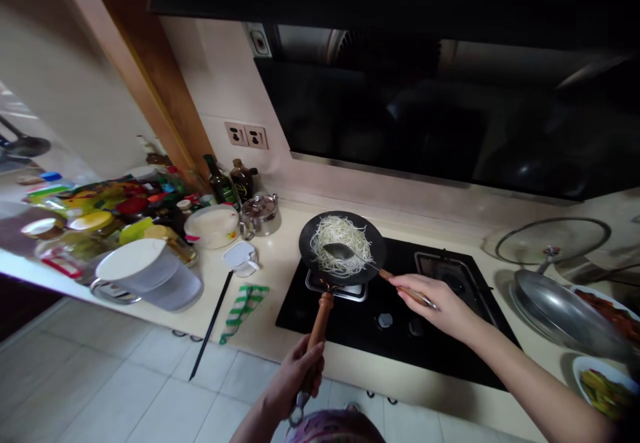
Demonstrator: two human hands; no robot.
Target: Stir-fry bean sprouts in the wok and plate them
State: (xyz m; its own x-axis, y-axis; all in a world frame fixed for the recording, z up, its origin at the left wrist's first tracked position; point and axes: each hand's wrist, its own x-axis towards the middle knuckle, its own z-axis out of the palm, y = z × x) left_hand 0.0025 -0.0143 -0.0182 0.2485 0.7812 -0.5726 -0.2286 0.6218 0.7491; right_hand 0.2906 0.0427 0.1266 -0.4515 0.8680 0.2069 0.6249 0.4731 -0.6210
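A dark wok (377, 246) sits over the left burner of the black gas hob (340, 333), holding a heap of pale thin shreds (345, 226). My left hand (304, 366) is wrapped round the wok's wooden handle (320, 320), at the counter's front edge. In my right hand (433, 300) is the wooden grip of a metal cooking ladle (339, 250). The ladle's dark bowl rests on the shreds near the middle of the wok; its underside is hidden.
Left of the hob lie a green-and-white cloth (245, 310) and a black stick (213, 326) overhanging the counter edge. Beyond are a white pitcher (135, 263), jars and bottles (220, 183). On the right are a glass lid (550, 240), a metal pan (565, 306) and dishes of food (605, 386).
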